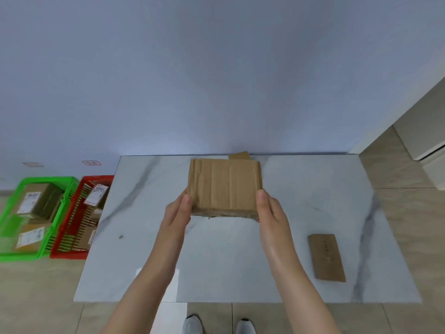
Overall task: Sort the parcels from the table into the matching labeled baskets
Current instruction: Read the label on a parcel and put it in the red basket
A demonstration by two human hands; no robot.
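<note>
- The left hand (pixel 177 213) grips the near-left corner of a brown, rectangular corrugated-cardboard parcel (pixel 224 186). Its thumb lies on top, and its other fingers are hidden underneath.
- The right hand (pixel 271 213) grips the near-right corner the same way, thumb on the top face.
- The parcel sits between both hands, over the white, grey-veined marble-look table (pixel 240 256). Its top face is ribbed with lengthwise creases, its near edge is rough, and no label shows.
- At 12 o'clock from it, a small cardboard corner (pixel 239 155) peeks out behind.
- At 4 o'clock, a flat brown cardboard envelope (pixel 326 257) lies on the table, well apart.
- At 9 o'clock, on the floor, a red slatted plastic basket (pixel 69 255) and a green plastic basket (pixel 45 180) stand side by side, holding labelled boxes.
</note>
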